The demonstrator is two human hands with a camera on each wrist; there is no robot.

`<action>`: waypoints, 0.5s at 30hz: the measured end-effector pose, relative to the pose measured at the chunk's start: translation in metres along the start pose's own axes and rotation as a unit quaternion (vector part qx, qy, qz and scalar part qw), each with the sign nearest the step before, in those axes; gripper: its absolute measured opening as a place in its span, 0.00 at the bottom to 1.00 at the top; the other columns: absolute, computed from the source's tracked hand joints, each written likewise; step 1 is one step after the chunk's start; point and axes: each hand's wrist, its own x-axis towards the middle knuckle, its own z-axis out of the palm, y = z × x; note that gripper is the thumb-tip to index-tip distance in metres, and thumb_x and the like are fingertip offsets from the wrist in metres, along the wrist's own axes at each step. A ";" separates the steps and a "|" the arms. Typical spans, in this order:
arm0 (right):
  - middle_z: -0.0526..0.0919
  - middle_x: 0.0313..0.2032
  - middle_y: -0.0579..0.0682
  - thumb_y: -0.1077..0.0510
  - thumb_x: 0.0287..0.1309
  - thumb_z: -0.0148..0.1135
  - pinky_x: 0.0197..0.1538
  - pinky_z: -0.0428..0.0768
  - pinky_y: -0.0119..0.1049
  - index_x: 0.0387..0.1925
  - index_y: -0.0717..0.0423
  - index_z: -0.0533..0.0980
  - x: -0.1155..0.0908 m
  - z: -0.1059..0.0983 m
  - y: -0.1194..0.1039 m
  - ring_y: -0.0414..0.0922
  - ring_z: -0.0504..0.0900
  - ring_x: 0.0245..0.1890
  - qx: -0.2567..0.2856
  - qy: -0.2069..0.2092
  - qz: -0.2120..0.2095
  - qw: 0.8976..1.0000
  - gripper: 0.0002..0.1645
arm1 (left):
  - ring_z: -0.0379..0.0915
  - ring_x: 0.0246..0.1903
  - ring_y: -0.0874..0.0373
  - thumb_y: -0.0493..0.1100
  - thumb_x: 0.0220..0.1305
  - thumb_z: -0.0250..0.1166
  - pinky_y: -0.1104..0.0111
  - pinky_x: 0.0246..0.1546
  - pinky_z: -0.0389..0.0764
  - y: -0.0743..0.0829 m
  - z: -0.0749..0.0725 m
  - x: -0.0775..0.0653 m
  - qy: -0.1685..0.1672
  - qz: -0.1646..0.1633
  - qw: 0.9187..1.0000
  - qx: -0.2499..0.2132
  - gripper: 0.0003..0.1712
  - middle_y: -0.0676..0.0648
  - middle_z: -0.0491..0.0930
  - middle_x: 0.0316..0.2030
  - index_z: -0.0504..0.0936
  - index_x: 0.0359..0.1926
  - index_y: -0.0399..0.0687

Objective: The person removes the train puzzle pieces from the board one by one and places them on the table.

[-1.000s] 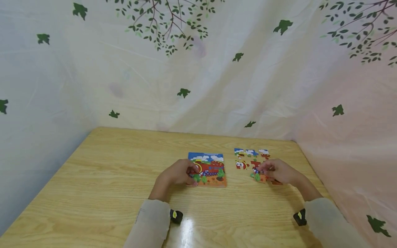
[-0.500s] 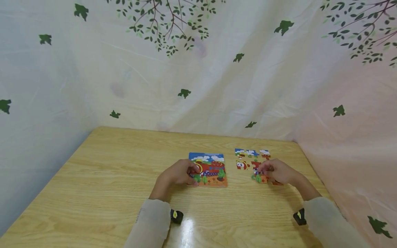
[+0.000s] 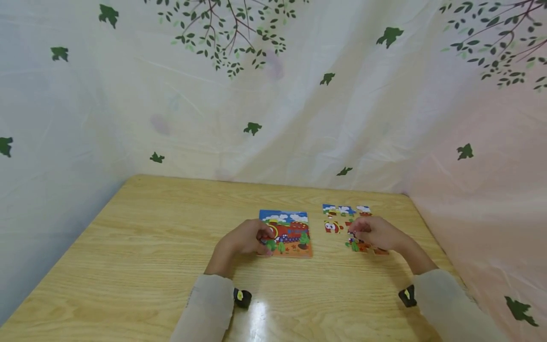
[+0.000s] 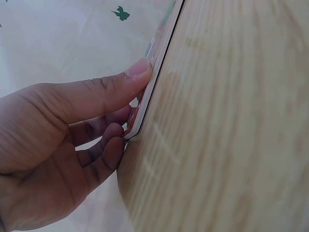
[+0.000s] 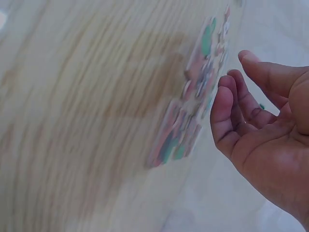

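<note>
A square picture puzzle board [image 3: 290, 232] with a red cartoon train, blue sky and green trees lies flat on the table. My left hand [image 3: 245, 237] holds it at its near left corner. In the left wrist view, the thumb [image 4: 137, 72] presses the near edge and curled fingers touch the side edge. To the right, loose jigsaw pieces [image 3: 331, 227] lie in rough rows. My right hand [image 3: 380, 232] is over the nearer pieces and hides some of them. In the right wrist view its thumb and loosely bent fingers [image 5: 223, 108] stand apart, nothing between them, above the pieces [image 5: 169, 140].
The wooden table [image 3: 141, 256] extends left and toward me. A pale cloth [image 3: 205, 114] printed with leaves and branches hangs behind it and at both sides. Black wrist devices [image 3: 242, 298] sit at both cuffs.
My right hand has shifted slightly left and up from the near pieces, and its fingers have come off them. My left hand and the board stay in place.
</note>
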 end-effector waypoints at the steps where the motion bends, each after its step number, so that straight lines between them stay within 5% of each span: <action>1: 0.84 0.42 0.53 0.66 0.71 0.59 0.39 0.79 0.37 0.48 0.61 0.81 0.002 0.001 -0.003 0.45 0.78 0.37 -0.004 0.002 -0.004 1.000 0.09 | 0.75 0.40 0.58 0.38 0.54 0.80 0.62 0.46 0.80 -0.001 0.000 0.000 0.000 0.001 1.000 0.000 0.20 0.52 0.83 0.40 0.85 0.48 0.43; 15: 0.84 0.44 0.56 0.60 0.74 0.58 0.43 0.80 0.41 0.49 0.61 0.81 0.035 0.028 -0.046 0.51 0.82 0.43 0.015 -0.013 -0.069 0.997 0.10 | 0.74 0.40 0.56 0.39 0.54 0.80 0.62 0.47 0.79 -0.002 0.000 -0.002 0.003 -0.004 1.000 -0.013 0.22 0.52 0.81 0.40 0.85 0.50 0.43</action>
